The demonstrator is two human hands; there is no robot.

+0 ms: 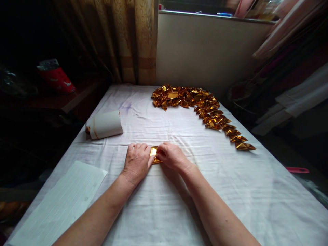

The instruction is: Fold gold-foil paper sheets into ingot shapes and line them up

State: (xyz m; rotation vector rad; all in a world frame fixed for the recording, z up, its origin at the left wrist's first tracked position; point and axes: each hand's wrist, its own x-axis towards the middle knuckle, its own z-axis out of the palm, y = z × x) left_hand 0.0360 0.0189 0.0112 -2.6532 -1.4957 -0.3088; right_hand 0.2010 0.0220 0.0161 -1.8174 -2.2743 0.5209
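A small strip of shiny gold foil paper (pixel 154 152) lies flat on the white cloth at the middle of the table, between my hands. My left hand (pixel 137 158) covers its left end, fingers closed together and thumb pressing on the foil. Over the right end, my right hand (pixel 171 155) has its fingers curled in a pinch at the paper. Both ends of the strip are partly hidden under the hands. Farther back, a curving pile of folded gold foil pieces (pixel 188 97) trails off to the right in a row.
A roll wrapped in white paper (pixel 107 125) rests at the left, with gold showing at its end. A lined paper sheet (pixel 60 205) lies at the near left. Beyond the white-covered table (pixel 164 212) stand a curtain (pixel 133 41) and a red packet (pixel 56 78).
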